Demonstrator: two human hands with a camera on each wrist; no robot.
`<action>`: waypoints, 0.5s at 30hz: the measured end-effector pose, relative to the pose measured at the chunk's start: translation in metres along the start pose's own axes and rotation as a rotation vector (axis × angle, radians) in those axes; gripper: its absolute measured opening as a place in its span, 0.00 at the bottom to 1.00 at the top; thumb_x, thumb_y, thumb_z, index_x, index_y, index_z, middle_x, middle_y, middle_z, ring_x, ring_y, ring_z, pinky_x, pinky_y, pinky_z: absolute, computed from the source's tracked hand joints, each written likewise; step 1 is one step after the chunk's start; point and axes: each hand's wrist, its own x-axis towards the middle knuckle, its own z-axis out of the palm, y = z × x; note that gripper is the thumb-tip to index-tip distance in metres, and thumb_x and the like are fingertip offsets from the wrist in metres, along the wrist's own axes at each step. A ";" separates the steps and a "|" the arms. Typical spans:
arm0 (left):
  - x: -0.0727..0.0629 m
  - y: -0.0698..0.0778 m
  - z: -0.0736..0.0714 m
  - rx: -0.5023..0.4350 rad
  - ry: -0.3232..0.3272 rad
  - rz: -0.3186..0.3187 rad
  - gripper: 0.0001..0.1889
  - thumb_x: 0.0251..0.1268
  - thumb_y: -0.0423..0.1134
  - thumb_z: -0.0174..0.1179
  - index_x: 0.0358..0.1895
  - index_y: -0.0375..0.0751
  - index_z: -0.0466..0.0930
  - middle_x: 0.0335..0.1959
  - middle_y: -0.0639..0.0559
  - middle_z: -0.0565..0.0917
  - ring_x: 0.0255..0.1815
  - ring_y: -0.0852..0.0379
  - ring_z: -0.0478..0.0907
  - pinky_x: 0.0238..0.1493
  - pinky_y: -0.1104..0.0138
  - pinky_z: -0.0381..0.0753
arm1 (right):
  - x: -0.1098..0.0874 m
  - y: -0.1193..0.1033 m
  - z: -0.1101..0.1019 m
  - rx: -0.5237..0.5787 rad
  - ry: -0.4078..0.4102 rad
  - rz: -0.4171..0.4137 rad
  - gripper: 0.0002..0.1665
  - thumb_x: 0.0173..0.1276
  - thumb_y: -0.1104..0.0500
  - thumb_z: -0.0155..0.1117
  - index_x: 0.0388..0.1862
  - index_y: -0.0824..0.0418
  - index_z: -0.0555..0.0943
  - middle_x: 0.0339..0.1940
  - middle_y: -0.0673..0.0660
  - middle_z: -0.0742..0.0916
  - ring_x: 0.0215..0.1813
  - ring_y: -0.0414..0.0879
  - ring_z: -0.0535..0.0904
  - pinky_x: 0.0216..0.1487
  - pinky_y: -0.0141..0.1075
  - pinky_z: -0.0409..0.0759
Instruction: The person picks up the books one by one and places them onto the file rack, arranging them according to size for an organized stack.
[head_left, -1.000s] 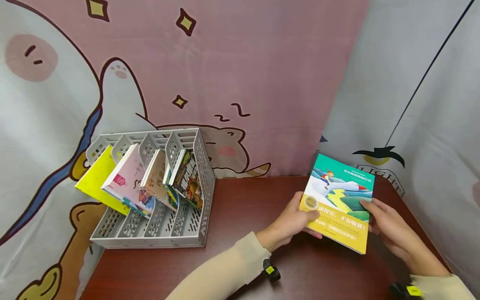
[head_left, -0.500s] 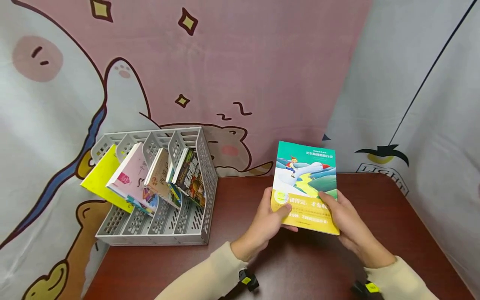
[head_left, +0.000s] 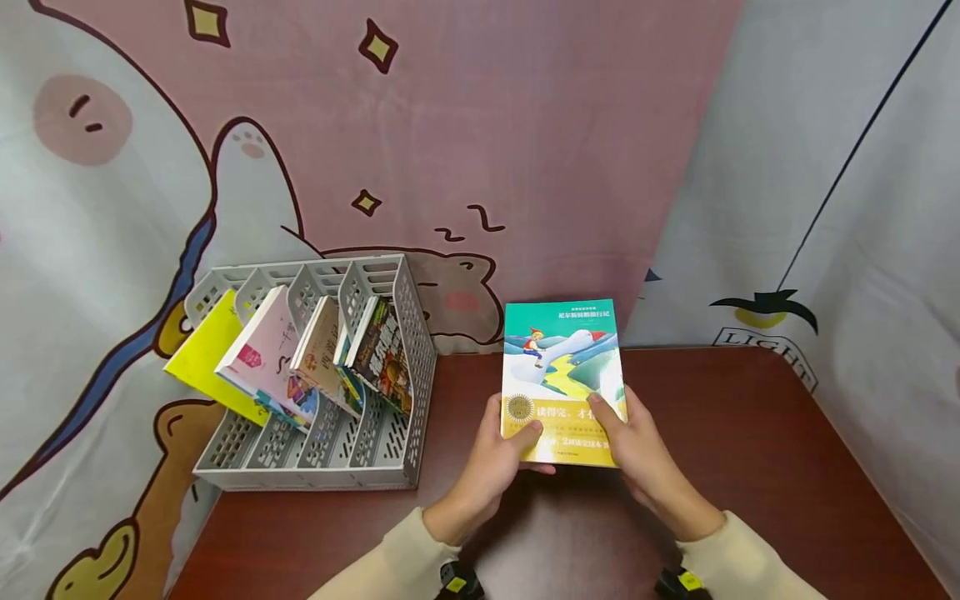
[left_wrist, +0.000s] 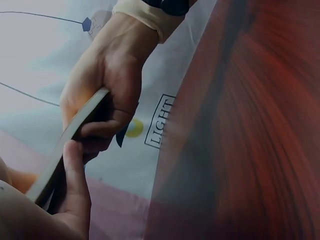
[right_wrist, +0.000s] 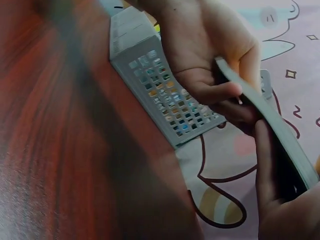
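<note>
A paperback book (head_left: 562, 358) with a green and yellow cover, a child on a white goose pictured on it, is held up between both hands in the head view. My left hand (head_left: 483, 462) grips its lower left edge, thumb on the front cover and fingers behind. On the lower right edge, my right hand (head_left: 648, 458) pinches it the same way. Both wrist views show the book edge-on, the left wrist view with its page edge (left_wrist: 70, 135) between the hands, the right wrist view likewise with the book (right_wrist: 270, 117) slightly bowed.
At the left of the brown table (head_left: 750, 450) stands a grey slotted book rack (head_left: 307, 479). Several books lean in it: a yellow one (head_left: 213, 354), a pink one (head_left: 266, 350), a beige one (head_left: 322, 354) and a dark comic-style one (head_left: 386, 354). A printed curtain (head_left: 562, 150) hangs behind.
Both hands have carried the book left from the table's right side toward the middle. Its tilt has straightened to nearly upright in view. The rack and its books have stayed put.
</note>
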 end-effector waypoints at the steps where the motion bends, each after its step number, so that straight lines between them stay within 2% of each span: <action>1: 0.000 0.000 -0.002 0.000 -0.003 0.000 0.26 0.83 0.33 0.61 0.76 0.46 0.63 0.58 0.40 0.86 0.43 0.50 0.93 0.37 0.49 0.95 | 0.000 0.001 0.002 0.004 -0.001 -0.011 0.31 0.91 0.45 0.55 0.81 0.57 0.64 0.46 0.48 0.91 0.43 0.41 0.92 0.45 0.36 0.92; 9: 0.005 0.007 -0.012 -0.004 -0.015 0.013 0.26 0.81 0.35 0.63 0.74 0.44 0.64 0.56 0.41 0.88 0.42 0.51 0.93 0.38 0.49 0.95 | 0.005 0.003 0.009 0.001 -0.010 -0.072 0.30 0.91 0.44 0.55 0.80 0.57 0.65 0.46 0.49 0.91 0.43 0.41 0.93 0.45 0.37 0.92; 15: 0.020 0.016 -0.017 0.053 0.030 -0.014 0.29 0.76 0.39 0.67 0.74 0.46 0.66 0.46 0.48 0.91 0.39 0.56 0.92 0.39 0.62 0.91 | 0.008 -0.003 0.009 0.001 -0.010 -0.080 0.29 0.91 0.45 0.55 0.79 0.57 0.65 0.44 0.49 0.92 0.42 0.41 0.93 0.43 0.39 0.93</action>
